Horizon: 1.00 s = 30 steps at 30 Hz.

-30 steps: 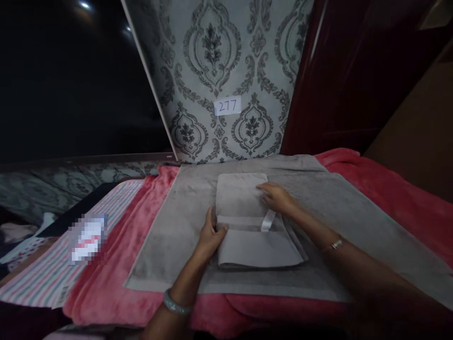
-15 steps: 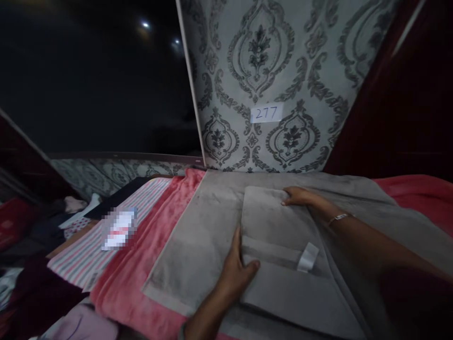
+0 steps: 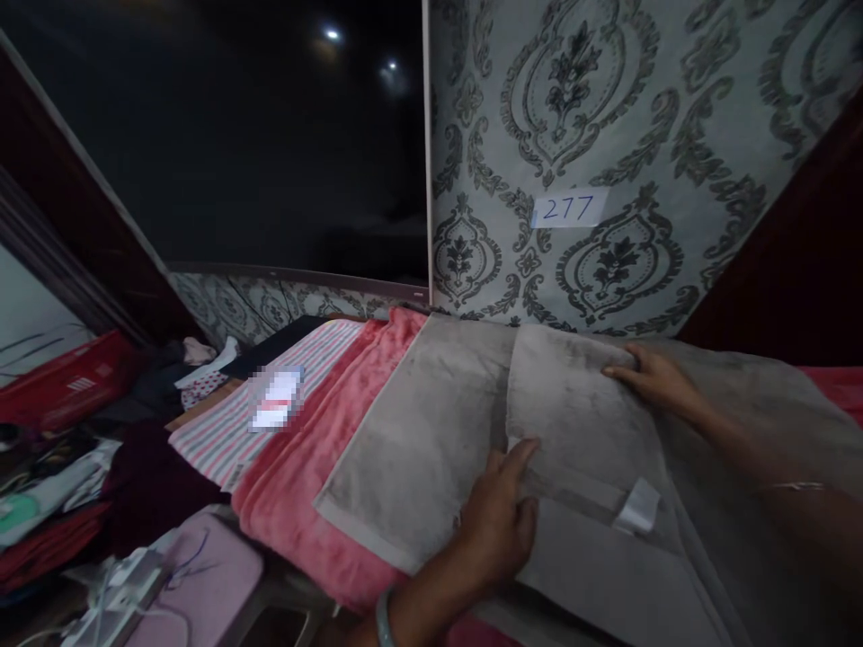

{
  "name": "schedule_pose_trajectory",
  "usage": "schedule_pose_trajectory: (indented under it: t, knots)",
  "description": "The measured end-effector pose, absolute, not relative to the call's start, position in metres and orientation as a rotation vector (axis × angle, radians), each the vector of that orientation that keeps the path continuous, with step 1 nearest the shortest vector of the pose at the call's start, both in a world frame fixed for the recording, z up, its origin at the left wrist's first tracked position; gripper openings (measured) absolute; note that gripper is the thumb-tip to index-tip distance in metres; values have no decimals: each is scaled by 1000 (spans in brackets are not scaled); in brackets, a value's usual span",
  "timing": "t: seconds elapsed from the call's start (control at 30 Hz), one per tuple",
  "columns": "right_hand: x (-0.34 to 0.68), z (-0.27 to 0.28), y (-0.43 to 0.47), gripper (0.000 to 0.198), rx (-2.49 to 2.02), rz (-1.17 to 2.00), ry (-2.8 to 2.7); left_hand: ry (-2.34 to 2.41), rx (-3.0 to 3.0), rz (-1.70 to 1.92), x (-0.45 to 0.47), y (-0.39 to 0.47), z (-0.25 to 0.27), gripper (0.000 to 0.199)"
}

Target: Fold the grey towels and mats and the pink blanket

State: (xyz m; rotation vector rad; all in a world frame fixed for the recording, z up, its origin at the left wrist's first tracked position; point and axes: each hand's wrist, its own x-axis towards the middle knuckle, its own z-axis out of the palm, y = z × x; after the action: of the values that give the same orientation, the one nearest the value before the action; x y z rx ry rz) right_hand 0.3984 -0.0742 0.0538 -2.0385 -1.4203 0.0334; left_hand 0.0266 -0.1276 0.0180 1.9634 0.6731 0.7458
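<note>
Right now the folded towel (image 3: 573, 413) lies on a spread grey towel (image 3: 418, 449), itself over a pink blanket (image 3: 316, 476). My left hand (image 3: 502, 521) pinches its near-left edge, thumb on top; my right hand (image 3: 651, 377) rests flat, fingers spread, on its far corner. A white tag (image 3: 637, 508) sticks up between them.

View has swung left since 1 s ago: the folded grey towel (image 3: 580, 422) now sits right of centre, and clutter at the left edge, a red box (image 3: 64, 382) and a pink item (image 3: 202, 575), has come into view. Left hand (image 3: 502, 521) shifted from the towel's left edge onto its near-left corner, thumb on top. Right hand (image 3: 651, 377) went from the middle, by the white tag (image 3: 639, 508), to the far right corner.
</note>
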Motion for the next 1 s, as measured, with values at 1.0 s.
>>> schedule_pose_trajectory:
  t: [1.0]
  knots:
    - [260, 27, 48, 30, -2224, 237, -1427, 1050, 2714, 504, -48, -89, 28, 8]
